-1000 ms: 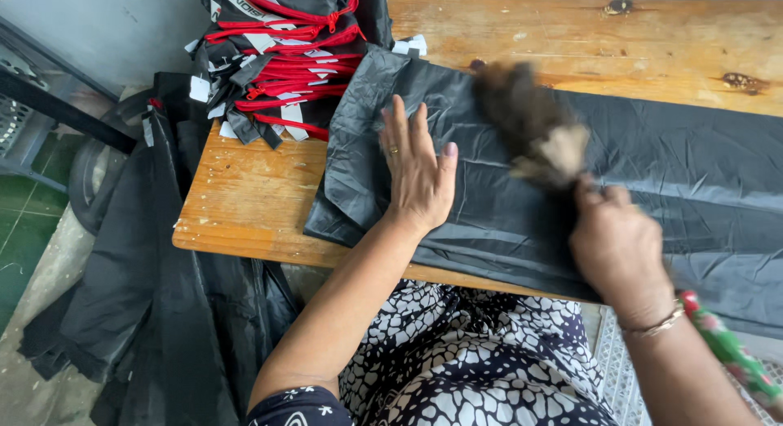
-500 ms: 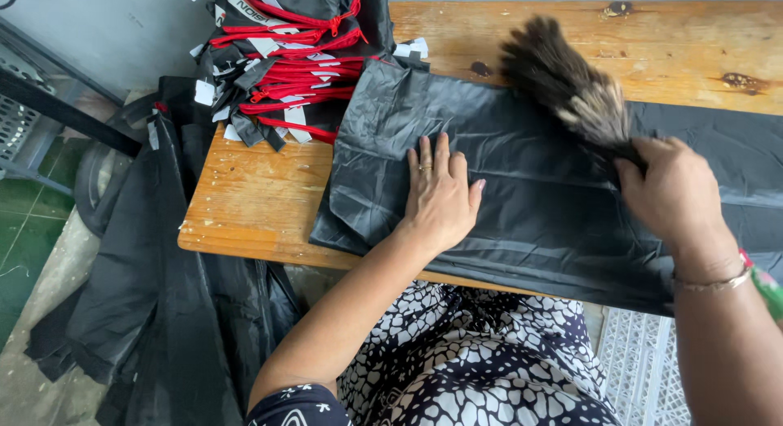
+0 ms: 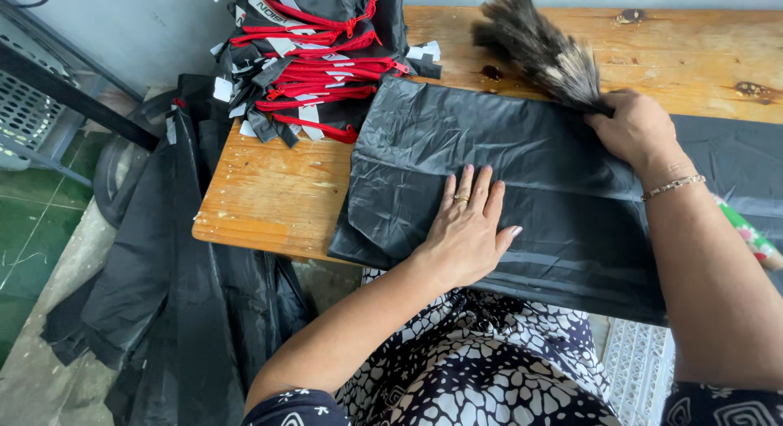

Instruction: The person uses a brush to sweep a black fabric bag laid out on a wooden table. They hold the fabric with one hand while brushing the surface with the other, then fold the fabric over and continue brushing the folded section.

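A folded black garment (image 3: pixel 555 157) lies spread across the wooden table (image 3: pixel 277 189). My left hand (image 3: pixel 465 226) presses flat on its near part, fingers together, a ring on one finger. My right hand (image 3: pixel 636 132) grips the handle end of a feather duster (image 3: pixel 534 47), whose dark and pale plumes point up and to the left over the garment's far edge and the bare wood. A bracelet circles my right wrist.
A stack of black garments with red cords and white tags (image 3: pixel 314 59) sits on the table's far left corner. More black cloth (image 3: pixel 163 271) hangs off the left end down to the floor. A tyre (image 3: pixel 114 169) and a grey crate (image 3: pixel 28 108) stand at the left.
My right hand has swept the duster from the garment's middle up and to the right, toward the far edge. My left hand has slid slightly nearer along the garment and stays pressed flat.
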